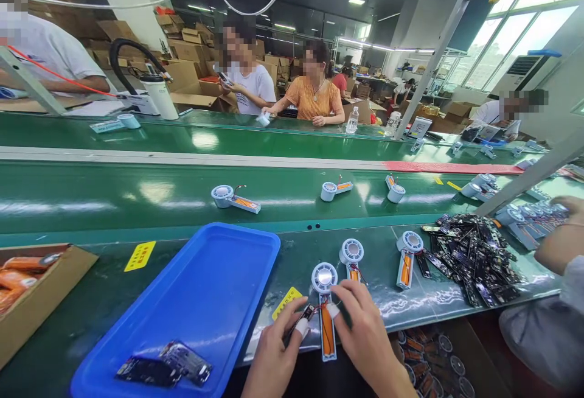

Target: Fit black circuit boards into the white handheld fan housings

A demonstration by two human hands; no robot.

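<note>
Pinching a board beside an open fan

Just left of the fan, the left hand grips the board between thumb and fingers. From the other side, the right hand brings its thumb and fingers to the wires; whether they pinch one, I cannot tell. The fan lies at the near edge of the worktop, its handle reaching past that edge and showing an orange battery. More fans lie heaped below the same edge, to the right.

Left of the hands is a blue tray, with dark boards in its near end. Past its left side, at the worktop's left, a carton holds orange batteries.

A little farther in, two fans stand apart from each other, the right one next to a pile of boards. Beyond that pile, a co-worker's arm is near a cluster of fans.

Past the worktop's far edge, three fans are spaced along a green belt. Across it are a person in orange, a bottle and, behind, stacked cartons.
</note>
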